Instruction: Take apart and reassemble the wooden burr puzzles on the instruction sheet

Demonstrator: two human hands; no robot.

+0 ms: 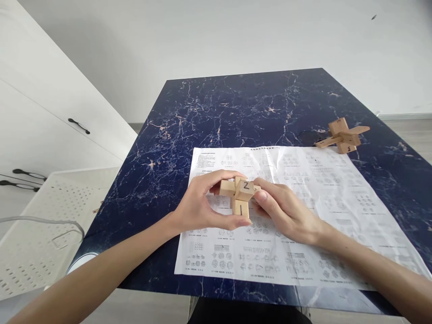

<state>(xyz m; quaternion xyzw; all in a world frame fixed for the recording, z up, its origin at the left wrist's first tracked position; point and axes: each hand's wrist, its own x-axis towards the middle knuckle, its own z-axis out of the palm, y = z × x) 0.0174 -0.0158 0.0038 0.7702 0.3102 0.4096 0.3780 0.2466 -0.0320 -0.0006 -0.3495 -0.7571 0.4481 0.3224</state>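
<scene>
A wooden burr puzzle (242,194) of interlocking blocks is held above the instruction sheet (270,265), between both hands. Its visible blocks carry the handwritten numbers 1 and 2. My left hand (205,200) is closed round it from the left, thumb at the bottom block near the 1 and fingers over the top. My right hand (286,207) pinches the puzzle's right end between thumb and fingers. Some fingertips are hidden behind the blocks. The sheet is covered with small printed diagrams and text.
A second wooden cross-shaped puzzle (342,136) sits at the sheet's upper right corner. The dark blue marbled table (219,108) meets a pale wall behind. To the left are white cabinets (50,103) and a perforated white surface (50,225) with a grey cable (43,219).
</scene>
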